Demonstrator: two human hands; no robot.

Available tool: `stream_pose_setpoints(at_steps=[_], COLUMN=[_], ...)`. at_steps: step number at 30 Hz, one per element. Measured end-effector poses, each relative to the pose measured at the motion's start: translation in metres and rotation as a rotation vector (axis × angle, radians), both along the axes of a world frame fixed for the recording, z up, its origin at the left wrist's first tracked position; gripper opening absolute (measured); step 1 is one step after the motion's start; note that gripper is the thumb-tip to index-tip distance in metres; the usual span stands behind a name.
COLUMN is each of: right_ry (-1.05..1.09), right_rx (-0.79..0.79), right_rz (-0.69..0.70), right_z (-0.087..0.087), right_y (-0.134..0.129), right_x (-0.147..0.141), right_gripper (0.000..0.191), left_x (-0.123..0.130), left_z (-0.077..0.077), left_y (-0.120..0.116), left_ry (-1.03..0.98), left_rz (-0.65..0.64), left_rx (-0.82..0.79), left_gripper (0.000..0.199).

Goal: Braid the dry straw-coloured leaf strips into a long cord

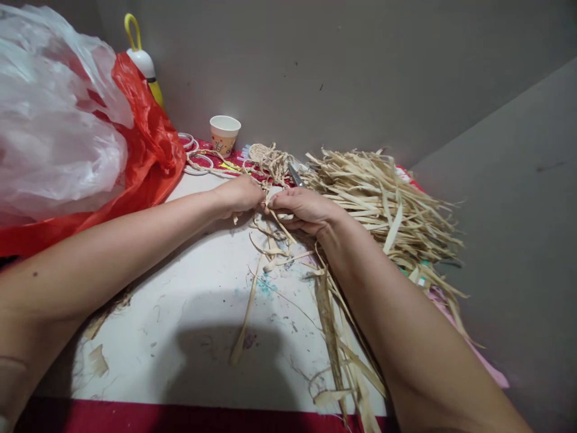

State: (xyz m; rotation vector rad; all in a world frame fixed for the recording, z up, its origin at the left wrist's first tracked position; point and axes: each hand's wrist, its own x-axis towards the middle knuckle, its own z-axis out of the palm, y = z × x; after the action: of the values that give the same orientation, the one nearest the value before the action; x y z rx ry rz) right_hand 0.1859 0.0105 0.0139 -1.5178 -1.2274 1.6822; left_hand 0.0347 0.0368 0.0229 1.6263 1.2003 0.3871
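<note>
Both hands meet near the back middle of the white tabletop [198, 337]. My left hand [241, 195] is closed in a pinch on a strand of dried plant fibre. Against it, my right hand [303, 209] pinches a dried fibre strip [283, 226] between thumb and fingers. Loose strip ends [270, 249] hang and curl below the fingertips. Behind the hands lies a braided cord bundle [270, 161], from which a twisted length runs left. Just beyond my right hand, scissors [296, 175] show partly. The fingertips hide the exact point where the strands join.
A large pile of dried strips [374, 192] fills the back right, with longer strips [333, 325] trailing to the front edge. White and red plastic bags [148, 150] bulge at left. A paper cup [224, 135] and a yellow-handled bottle [142, 63] stand by the grey wall [360, 72].
</note>
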Motion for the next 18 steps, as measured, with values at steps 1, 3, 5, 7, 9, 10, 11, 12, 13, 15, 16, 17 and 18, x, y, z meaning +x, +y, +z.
stream_pose_setpoints(at_steps=[1,3,5,7,9,10,11,12,13,15,16,17,18], right_ry=[-0.038,-0.130,-0.236,-0.330,-0.408,-0.447,-0.487,-0.531,-0.577,-0.667,-0.713,-0.762,-0.816], right_rx=[0.015,0.059,0.113,0.166,0.217,0.243,0.269,0.298,0.329,0.396,0.427,0.456,0.483], right_rz=[0.015,0.045,0.067,0.083,0.105,0.122,0.140,0.161,0.182,0.215,0.228,0.241,0.256], right_z=[0.0007,0.0016,0.0023,0.0032,0.0044,0.0051,0.0058,0.0063,0.0067,0.0067,0.0062,0.0056,0.0049], right_y=[-0.0008,-0.0023,-0.0040,-0.0056,-0.0069,-0.0074,-0.0077,-0.0079,-0.0081,-0.0085,-0.0088,-0.0092,-0.0095], right_x=[0.0000,0.0000,-0.0002,-0.0006,-0.0012,-0.0015,-0.0019,-0.0023,-0.0028,-0.0043,-0.0052,-0.0062,-0.0071], right_gripper=[0.015,0.010,0.009,0.011,0.013,0.014,0.015,0.016,0.016,0.015,0.014,0.014,0.013], left_x=[0.0002,0.0008,0.0011,0.0007,-0.0005,-0.0012,-0.0017,-0.0021,-0.0021,-0.0014,-0.0006,0.0002,0.0011], left_z=[-0.0006,-0.0014,-0.0020,-0.0021,-0.0017,-0.0015,-0.0013,-0.0011,-0.0012,-0.0019,-0.0025,-0.0034,-0.0044], left_y=[0.0007,0.0018,0.0026,0.0028,0.0024,0.0021,0.0019,0.0017,0.0016,0.0015,0.0015,0.0014,0.0013], left_ry=[0.020,0.043,0.040,0.033,0.025,0.018,0.009,-0.001,-0.009,-0.023,-0.026,-0.028,-0.029], left_rz=[-0.002,-0.008,-0.018,-0.031,-0.039,-0.040,-0.040,-0.041,-0.044,-0.048,-0.045,-0.042,-0.036], left_rx=[0.006,0.000,-0.020,-0.041,-0.065,-0.082,-0.099,-0.118,-0.139,-0.179,-0.192,-0.203,-0.204], left_gripper=[0.025,0.025,0.027,0.030,0.031,0.031,0.031,0.032,0.033,0.035,0.036,0.036,0.036])
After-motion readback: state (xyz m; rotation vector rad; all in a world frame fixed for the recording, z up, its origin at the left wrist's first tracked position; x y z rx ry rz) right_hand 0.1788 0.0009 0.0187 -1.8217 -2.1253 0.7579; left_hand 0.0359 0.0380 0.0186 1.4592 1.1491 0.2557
